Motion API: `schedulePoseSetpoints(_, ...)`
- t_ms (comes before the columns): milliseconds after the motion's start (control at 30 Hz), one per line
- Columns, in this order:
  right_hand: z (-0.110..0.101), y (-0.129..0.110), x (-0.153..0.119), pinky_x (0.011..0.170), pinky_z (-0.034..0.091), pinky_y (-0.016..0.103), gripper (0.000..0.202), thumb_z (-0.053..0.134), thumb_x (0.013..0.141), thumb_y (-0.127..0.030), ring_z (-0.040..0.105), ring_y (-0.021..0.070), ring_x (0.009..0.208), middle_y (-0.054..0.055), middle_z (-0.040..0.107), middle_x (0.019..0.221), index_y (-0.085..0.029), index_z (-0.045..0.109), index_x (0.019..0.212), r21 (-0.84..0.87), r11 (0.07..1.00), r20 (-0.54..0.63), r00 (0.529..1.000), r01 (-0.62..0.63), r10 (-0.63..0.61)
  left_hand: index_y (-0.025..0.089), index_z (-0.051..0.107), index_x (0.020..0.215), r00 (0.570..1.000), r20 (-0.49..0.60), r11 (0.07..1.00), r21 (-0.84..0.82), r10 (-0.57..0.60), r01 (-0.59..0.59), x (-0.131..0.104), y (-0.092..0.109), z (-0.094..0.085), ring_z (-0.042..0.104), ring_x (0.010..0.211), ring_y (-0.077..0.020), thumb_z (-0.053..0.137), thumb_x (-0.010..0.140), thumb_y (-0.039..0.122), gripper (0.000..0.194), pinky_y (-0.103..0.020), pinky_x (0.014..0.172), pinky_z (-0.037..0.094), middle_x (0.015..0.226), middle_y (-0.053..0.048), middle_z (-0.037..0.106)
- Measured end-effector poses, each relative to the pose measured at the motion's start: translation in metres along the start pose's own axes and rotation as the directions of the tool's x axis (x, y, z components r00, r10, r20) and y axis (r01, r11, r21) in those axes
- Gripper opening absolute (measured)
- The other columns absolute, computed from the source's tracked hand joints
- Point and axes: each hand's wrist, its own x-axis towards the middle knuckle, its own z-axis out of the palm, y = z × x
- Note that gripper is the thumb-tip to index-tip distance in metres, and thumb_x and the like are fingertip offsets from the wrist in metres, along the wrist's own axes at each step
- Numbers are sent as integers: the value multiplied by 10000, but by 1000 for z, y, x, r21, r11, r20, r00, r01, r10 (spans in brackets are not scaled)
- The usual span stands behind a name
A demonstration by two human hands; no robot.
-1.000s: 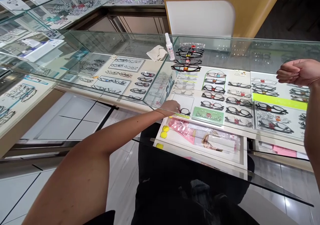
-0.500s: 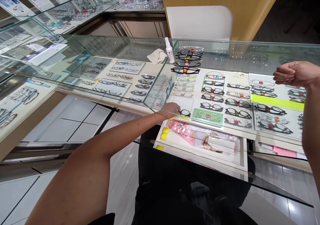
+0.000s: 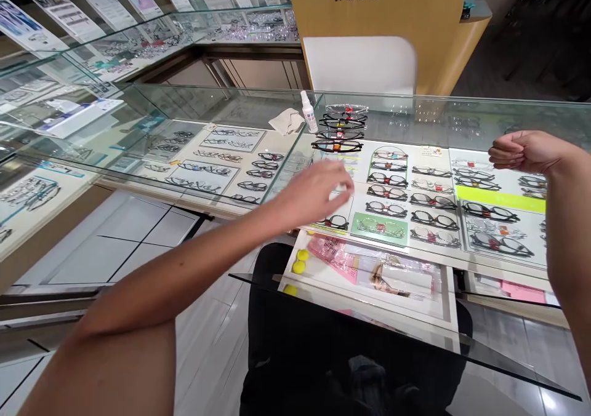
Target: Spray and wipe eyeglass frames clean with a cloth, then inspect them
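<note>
My left hand [image 3: 318, 191] hovers over the glass display case, its thumb apart from its bent fingers and nothing visible between them. Just below it, a dark-framed pair of glasses [image 3: 336, 222] lies at the near left corner of the right section. My right hand [image 3: 521, 151] is curled into a loose fist over the right part of the case, and no object shows in it. Beyond my left hand, several glasses [image 3: 339, 146] sit in a column on the glass top. A white spray bottle [image 3: 309, 114] and a beige cloth [image 3: 286, 122] are to their left.
Rows of glasses [image 3: 434, 219] lie inside the case, some on a green card [image 3: 378, 228]. An open drawer [image 3: 450, 293] with plastic-wrapped packets [image 3: 392, 274] juts out in front of me. A tilted glass pane [image 3: 415, 348] crosses above my lap. A wooden counter [image 3: 373, 19] stands behind.
My left hand has let go of the dark-framed glasses and risen up and away from them. My right hand keeps its curled shape. The view has tipped slightly upward.
</note>
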Motion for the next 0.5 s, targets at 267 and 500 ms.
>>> schedulePoseSetpoints(267, 1, 2, 1, 522, 210, 272, 422, 644, 740, -86, 124, 126, 559, -23, 156, 599, -193, 262, 595, 18, 1000, 38, 999, 18, -19, 100, 824, 1255, 987, -157, 907, 419, 19, 49, 89, -77, 11, 523, 1367, -448, 531, 1040, 286, 408, -646, 1147, 392, 1482, -195, 703)
schedulePoseSetpoints(500, 6, -1, -2, 528, 256, 256, 418, 646, 720, -46, 132, 128, 570, -23, 163, 613, -193, 272, 604, 38, 999, -5, 1000, -12, 13, 104, 808, 1298, 989, -145, 908, 413, -6, 66, 96, -80, 17, 515, 1384, -452, 546, 1049, 314, 418, -626, 1170, 389, 1491, -193, 708)
